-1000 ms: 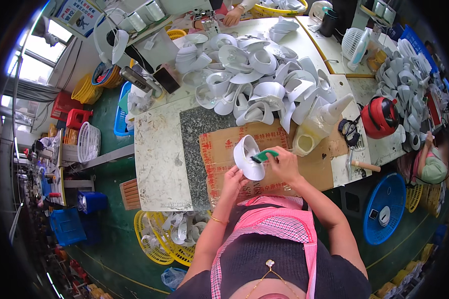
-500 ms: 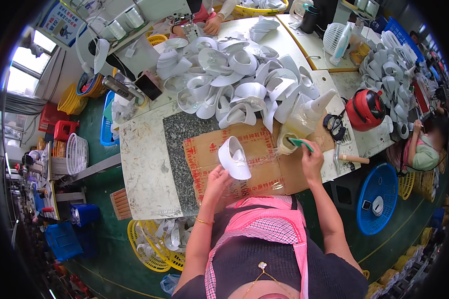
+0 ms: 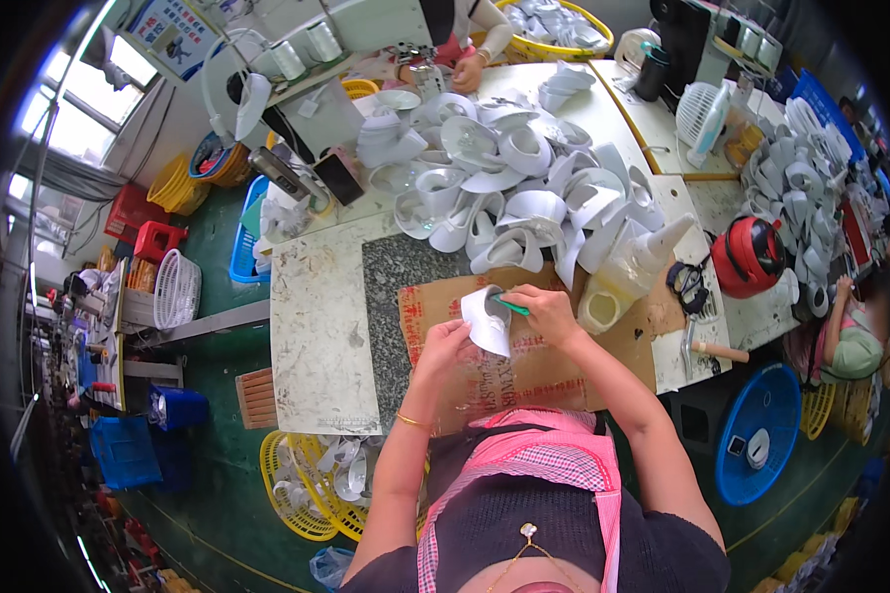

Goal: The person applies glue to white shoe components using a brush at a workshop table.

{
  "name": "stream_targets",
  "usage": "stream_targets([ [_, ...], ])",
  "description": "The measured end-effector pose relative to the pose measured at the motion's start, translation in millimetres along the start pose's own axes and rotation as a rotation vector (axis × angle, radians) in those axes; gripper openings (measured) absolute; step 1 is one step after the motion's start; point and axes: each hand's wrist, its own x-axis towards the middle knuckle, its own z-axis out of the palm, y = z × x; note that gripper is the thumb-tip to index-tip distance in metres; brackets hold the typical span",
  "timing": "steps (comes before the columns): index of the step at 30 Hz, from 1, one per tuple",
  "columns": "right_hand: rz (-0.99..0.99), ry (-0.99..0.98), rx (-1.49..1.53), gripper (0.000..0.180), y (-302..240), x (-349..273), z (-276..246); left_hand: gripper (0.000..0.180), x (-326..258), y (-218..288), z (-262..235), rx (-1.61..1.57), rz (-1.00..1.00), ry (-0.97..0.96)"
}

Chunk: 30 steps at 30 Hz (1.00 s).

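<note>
My left hand [image 3: 445,346] pinches the lower left edge of a white shoe upper [image 3: 481,322], raised over a flattened brown cardboard sheet [image 3: 564,371]. In my right hand [image 3: 547,311] is a small green flat scraper [image 3: 511,305], which meets the upper's right side at its opening. My right fingers hide part of the scraper. To the right of my right hand stands a translucent plastic bottle [image 3: 599,302] with a wide open mouth and pale yellowish contents. Beyond my hands lies a big heap of white shoe uppers [image 3: 534,206].
A red kettle-like pot [image 3: 747,257], black-handled scissors [image 3: 686,285] and a wooden-handled hammer [image 3: 719,351] lie to the right. Yellow baskets [image 3: 292,489] and a blue basket [image 3: 758,435] stand below the table. A co-worker's hand [image 3: 468,73] is at a sewing machine across the table.
My right hand has brought the green scraper left from the bottle's mouth to the upper. My left hand still holds the upper, now turned differently. The whole view has shifted slightly.
</note>
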Motion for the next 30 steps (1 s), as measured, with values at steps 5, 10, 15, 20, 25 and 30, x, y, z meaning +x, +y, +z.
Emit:
stream_targets([
  [5,0.002,-0.187,-0.009,0.025,9,7,-4,0.027,33,22,-21,0.063,0.038,0.087],
  [10,0.011,-0.124,0.054,0.025,0,29,-10,0.023,68,55,-28,0.205,-0.014,0.05],
  [15,0.025,-0.051,-0.044,0.025,8,39,15,0.022,94,80,-43,0.417,-0.097,0.053],
  [20,0.012,-0.199,-0.066,0.028,17,46,4,0.029,94,79,-41,0.395,-0.059,-0.018],
  [25,-0.029,-0.127,-0.043,0.032,16,49,12,0.031,103,62,-55,0.421,-0.044,-0.073],
  [30,0.025,-0.254,-0.044,0.029,20,27,-9,0.028,89,49,-53,0.561,0.131,-0.077],
])
